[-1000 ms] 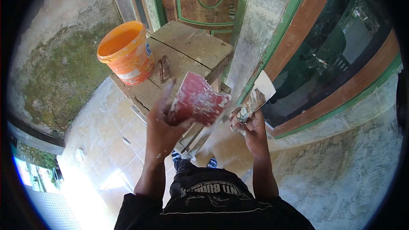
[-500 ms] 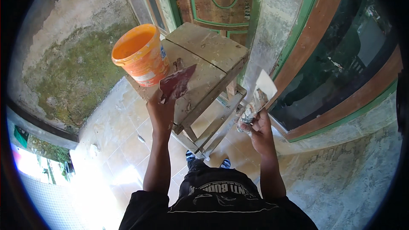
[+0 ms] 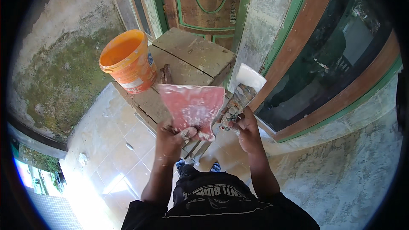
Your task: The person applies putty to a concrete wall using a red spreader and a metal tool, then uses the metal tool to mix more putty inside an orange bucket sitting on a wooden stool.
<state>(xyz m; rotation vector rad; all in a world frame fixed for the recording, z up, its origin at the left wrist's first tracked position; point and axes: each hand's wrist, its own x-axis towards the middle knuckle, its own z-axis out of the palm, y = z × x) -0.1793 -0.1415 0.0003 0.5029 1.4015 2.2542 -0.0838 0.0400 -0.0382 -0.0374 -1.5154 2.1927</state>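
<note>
My left hand (image 3: 172,138) is closed on the lower edge of a red plastic spreader (image 3: 194,106), thumb on its face. White smears mark the flat red sheet, which faces me. In my right hand (image 3: 245,130) is a putty knife (image 3: 247,91), its caked handle gripped and its blade pointing up and away. White paste coats the blade's far end. The knife stands just right of the spreader; whether they touch I cannot tell. Beyond them an orange bucket (image 3: 130,61) stands on a wooden stool (image 3: 194,53).
Brown stick-like pieces (image 3: 166,74) lie on the stool beside the bucket. A wooden door (image 3: 204,0) with green trim is behind it. To the right are a brown-framed window (image 3: 328,68) and a rough plastered wall (image 3: 332,179). Pale tiles (image 3: 123,138) cover the floor.
My left hand has brought the red spreader right and nearer, turning its flat face toward me. The putty knife has come left, close beside it. The view has shifted slightly.
</note>
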